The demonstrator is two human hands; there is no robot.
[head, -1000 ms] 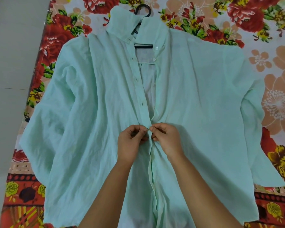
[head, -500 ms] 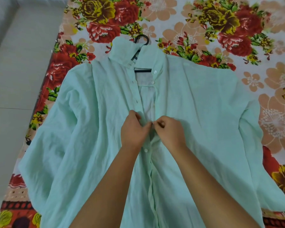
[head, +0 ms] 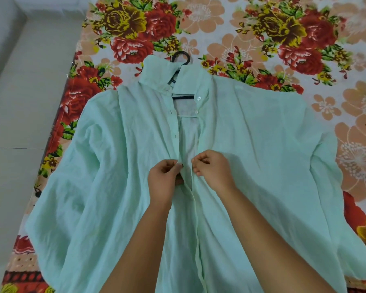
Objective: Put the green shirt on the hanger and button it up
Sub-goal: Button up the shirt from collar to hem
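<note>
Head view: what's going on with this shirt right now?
A person is buttoning a green shirt that lies front-up on a floral sheet, with a black hanger inside its collar. The left hand pinches the buttonhole edge and the right hand pinches the button edge at mid-chest, with a small gap between them. Below the hands the front looks closed. Above them it gapes open, and the two top buttons are undone.
</note>
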